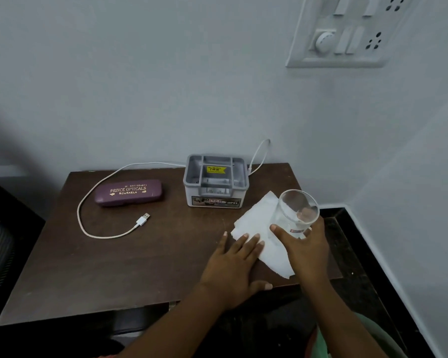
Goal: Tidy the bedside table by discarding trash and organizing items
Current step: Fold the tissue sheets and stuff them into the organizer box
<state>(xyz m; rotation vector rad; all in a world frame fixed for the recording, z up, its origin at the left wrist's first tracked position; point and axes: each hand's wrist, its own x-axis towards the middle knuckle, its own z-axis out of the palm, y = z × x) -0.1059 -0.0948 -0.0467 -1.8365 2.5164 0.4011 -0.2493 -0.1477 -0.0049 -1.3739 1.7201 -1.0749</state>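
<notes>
table [114, 267]: dark brown, faint wood grain
spectacle case [128, 193]: maroon-purple, gold lettering
cable [141, 221]: white, with a silver plug tip
organiser [215, 202]: grey – yellow sticker inside, printed picture strip with white letters on the front
tissue [256, 223]: plain white
glass [292, 213]: clear, small red-and-white label
wall [166, 86]: pale blue-grey
switchboard [347, 34]: white
sleeve [373, 337]: green

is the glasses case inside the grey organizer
No, the glasses case lies on the table left of the grey organizer, apart from it.
</notes>
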